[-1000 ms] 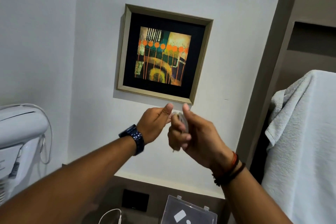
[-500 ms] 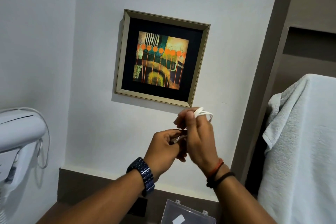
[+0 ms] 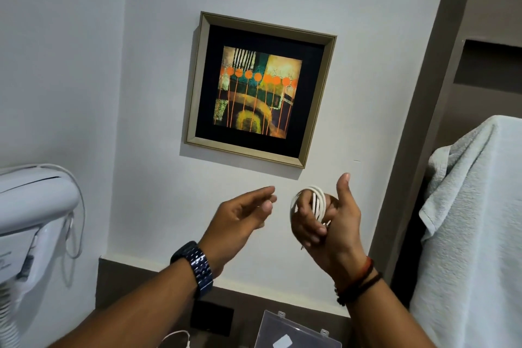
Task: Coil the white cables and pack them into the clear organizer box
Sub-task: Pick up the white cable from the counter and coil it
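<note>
My right hand (image 3: 327,223) is raised in front of the wall, thumb up, fingers curled through a coiled white cable (image 3: 317,200). A metal plug end pokes out below the fingers. My left hand (image 3: 243,215) hovers just left of the coil, fingers apart, touching nothing. The clear organizer box (image 3: 296,332) stands with its lid up at the bottom edge, below my right forearm. A second white cable (image 3: 178,337) lies loose at the bottom, left of the box.
A framed picture (image 3: 260,90) hangs on the wall above my hands. A white wall-mounted hair dryer (image 3: 31,206) sticks out at the left. A pale towel (image 3: 477,229) hangs at the right. A black wall socket (image 3: 211,318) sits behind the box.
My left hand has let go of the cable and moved away to the left. My right hand turned thumb-up, keeping the coil around its fingers.
</note>
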### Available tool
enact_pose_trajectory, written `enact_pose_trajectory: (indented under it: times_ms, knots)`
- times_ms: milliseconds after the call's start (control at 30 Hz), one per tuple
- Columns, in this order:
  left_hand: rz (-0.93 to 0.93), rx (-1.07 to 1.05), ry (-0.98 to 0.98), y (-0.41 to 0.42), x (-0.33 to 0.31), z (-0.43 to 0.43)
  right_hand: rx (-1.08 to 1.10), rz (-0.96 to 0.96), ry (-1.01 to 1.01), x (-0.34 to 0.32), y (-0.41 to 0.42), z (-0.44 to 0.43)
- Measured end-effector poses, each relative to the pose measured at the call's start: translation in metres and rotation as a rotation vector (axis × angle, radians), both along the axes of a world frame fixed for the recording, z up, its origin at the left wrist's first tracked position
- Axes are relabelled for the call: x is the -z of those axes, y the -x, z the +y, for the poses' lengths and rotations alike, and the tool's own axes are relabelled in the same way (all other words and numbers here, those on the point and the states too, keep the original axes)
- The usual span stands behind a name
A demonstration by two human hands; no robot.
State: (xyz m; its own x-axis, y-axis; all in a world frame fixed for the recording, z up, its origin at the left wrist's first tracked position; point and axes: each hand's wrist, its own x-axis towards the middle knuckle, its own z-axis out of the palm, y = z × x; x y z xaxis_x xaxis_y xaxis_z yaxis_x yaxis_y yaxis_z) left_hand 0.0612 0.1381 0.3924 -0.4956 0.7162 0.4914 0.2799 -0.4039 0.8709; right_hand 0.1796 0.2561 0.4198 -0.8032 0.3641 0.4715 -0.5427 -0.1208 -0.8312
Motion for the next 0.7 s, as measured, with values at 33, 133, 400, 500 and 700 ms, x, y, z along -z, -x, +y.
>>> enact_pose_trajectory:
  times_ms: [33, 133, 400, 500, 700]
  knots:
    - [0.012, 0.072, 0.049, 0.0, -0.002, 0.002, -0.093, -0.017, -0.002, 0.001, -0.001, -0.002]
    - [0.003, 0.224, 0.119, -0.003, -0.007, 0.007, -0.228, -0.04, -0.013, 0.003, -0.001, -0.007]
    - [-0.005, 0.148, 0.087, -0.006, -0.003, 0.016, -0.012, -0.116, 0.07, 0.008, -0.006, -0.006]
    - [0.033, 0.044, 0.085, -0.011, -0.001, 0.023, 0.169, -0.132, 0.065, 0.012, -0.001, -0.012]
    - [0.005, -0.069, 0.101, -0.021, 0.004, 0.035, 0.731, -0.073, 0.216, 0.028, 0.011, -0.009]
